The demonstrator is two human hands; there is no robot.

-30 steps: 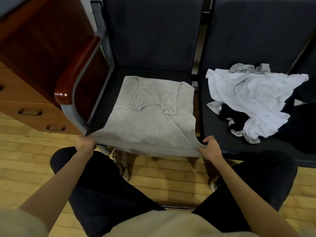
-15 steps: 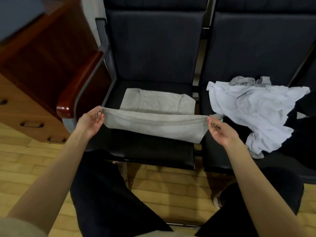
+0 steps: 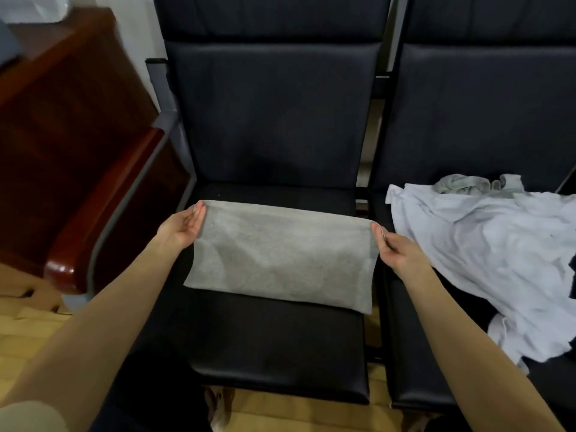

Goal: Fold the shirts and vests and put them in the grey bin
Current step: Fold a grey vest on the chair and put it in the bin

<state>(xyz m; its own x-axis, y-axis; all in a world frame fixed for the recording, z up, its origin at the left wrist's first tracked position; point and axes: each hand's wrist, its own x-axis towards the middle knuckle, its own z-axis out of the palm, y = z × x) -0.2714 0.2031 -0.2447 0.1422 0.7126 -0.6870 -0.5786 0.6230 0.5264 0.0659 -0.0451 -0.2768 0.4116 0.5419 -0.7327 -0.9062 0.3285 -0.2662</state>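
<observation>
Both hands, left (image 3: 182,227) and right (image 3: 397,249), keep a pinching grip on the far corners of the folded grey cotton vest (image 3: 280,260) lying mid-seat on the black padded chair (image 3: 274,353). Uneven release could skew the fold.

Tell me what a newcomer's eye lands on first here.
First, the grey vest, folded into a flat rectangle on the dark seat of the left chair, with the left hand and right hand pinching its far corners. Next, the heap of unfolded pale clothes on the neighbouring seat to the right. A glossy reddish wooden armrest stands at left.
</observation>
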